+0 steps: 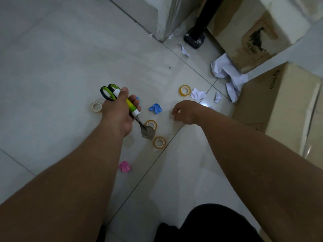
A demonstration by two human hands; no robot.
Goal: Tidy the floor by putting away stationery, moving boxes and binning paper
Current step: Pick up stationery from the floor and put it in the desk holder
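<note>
Across the middle of the floor [52, 67], little was done: yellow tape rolls [185, 90] and crumpled white paper [227, 74] (heaped against the boxes [286, 102] at the far right edge) lay loose. The left hand [118, 112] gripped green-handled scissors [106, 92] and a glue stick [130, 103] together; the right hand [187, 111] hovered loosely curled, apparently empty.

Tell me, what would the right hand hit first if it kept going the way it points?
Most likely the small blue object on the floor, just beyond the loosely curled fingers of the right hand. The hand's height above the tiles is unclear, so it might pass over it.
</note>
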